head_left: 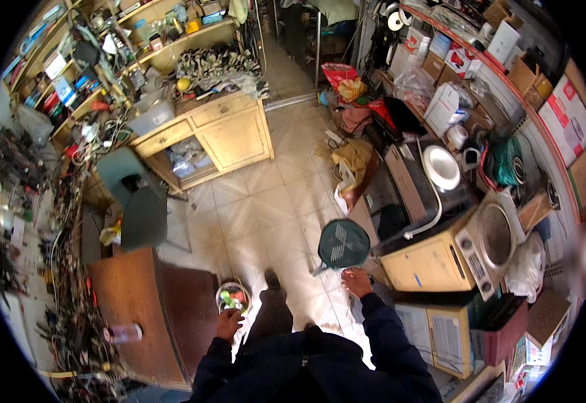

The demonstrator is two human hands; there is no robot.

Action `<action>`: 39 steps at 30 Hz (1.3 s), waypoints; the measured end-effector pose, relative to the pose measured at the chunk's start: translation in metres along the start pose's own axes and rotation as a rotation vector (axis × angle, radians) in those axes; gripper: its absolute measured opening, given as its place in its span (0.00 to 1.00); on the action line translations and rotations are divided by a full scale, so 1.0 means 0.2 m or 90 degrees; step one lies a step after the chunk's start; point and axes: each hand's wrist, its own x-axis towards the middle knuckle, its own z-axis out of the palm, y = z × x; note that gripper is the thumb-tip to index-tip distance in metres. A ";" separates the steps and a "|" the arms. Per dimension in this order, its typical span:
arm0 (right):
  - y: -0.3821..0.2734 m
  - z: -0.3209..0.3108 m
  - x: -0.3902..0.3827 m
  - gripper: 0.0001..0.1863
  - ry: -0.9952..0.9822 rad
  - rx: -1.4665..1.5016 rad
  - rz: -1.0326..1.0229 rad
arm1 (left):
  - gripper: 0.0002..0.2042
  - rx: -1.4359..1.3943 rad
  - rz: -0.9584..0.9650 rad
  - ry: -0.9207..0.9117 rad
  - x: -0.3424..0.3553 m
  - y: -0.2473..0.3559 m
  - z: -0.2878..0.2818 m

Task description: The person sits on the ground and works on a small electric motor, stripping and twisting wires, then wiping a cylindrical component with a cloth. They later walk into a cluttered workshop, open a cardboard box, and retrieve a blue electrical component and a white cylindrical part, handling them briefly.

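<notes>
I stand on a tiled floor with both arms lowered. My left hand [229, 324] hangs at the near edge of a small round bin [218, 299] with colourful bits inside, beside a brown wooden table [128, 282]. Its fingers look loosely parted, and nothing shows in them. My right hand [356, 282] is just below a dark green stool [344, 244] with a perforated pattern on its seat. That hand also looks empty, its fingers bent and a little apart. I cannot tell whether it touches the stool.
A pinkish cylindrical container [123, 333] lies on the brown table. A green chair [142, 201] and a yellow wooden desk [239, 138] stand ahead on the left. At right are a yellow cabinet [427, 263], a white round basin [441, 168] and shelves crowded with boxes.
</notes>
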 end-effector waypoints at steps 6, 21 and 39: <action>-0.15 0.09 0.86 0.13 -0.123 -0.129 0.045 | 0.13 -0.009 0.047 -0.093 1.00 0.74 0.16; 0.05 -0.01 1.47 0.13 0.032 -0.168 0.558 | 0.10 0.241 0.390 -0.582 2.85 2.99 1.97; -1.55 -1.27 6.29 0.11 0.107 0.119 -0.054 | 0.12 0.287 0.428 -0.454 4.77 4.75 3.17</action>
